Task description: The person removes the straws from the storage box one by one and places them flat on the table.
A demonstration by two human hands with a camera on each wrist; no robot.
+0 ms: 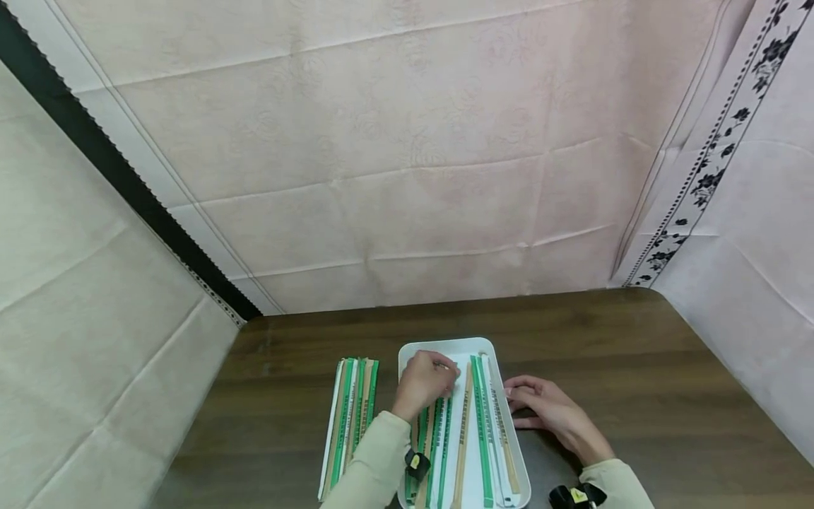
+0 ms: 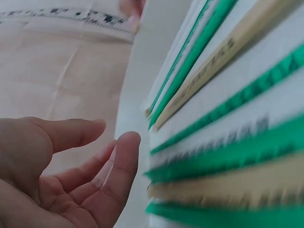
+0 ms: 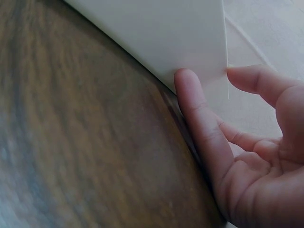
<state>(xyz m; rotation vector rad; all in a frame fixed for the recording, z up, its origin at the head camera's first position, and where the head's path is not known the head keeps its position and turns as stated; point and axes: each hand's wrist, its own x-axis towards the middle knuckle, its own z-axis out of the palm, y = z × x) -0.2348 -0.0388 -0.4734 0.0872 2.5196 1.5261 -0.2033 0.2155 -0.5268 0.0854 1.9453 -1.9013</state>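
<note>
My left hand (image 1: 427, 382) is over the left far part of a white tray (image 1: 445, 347). In the left wrist view its fingers (image 2: 124, 159) are spread with a gap and nothing between them, beside the ends of printed sticks. Slim green sticks (image 1: 483, 438), tan sticks (image 1: 463, 438) and white ones lie lengthwise in the tray; my left forearm hides some. My right hand (image 1: 550, 410) is at the tray's right side. In the right wrist view one fingertip (image 3: 187, 83) lies against the tray's outer wall (image 3: 156, 33), and another digit meets its rim.
Left of the tray, a bundle of similar green, tan and white sticks (image 1: 348, 417) lies on the brown wooden table (image 1: 286, 396). Pale cloth walls (image 1: 407, 177) stand along the back and both sides, with a black-patterned band at the right corner.
</note>
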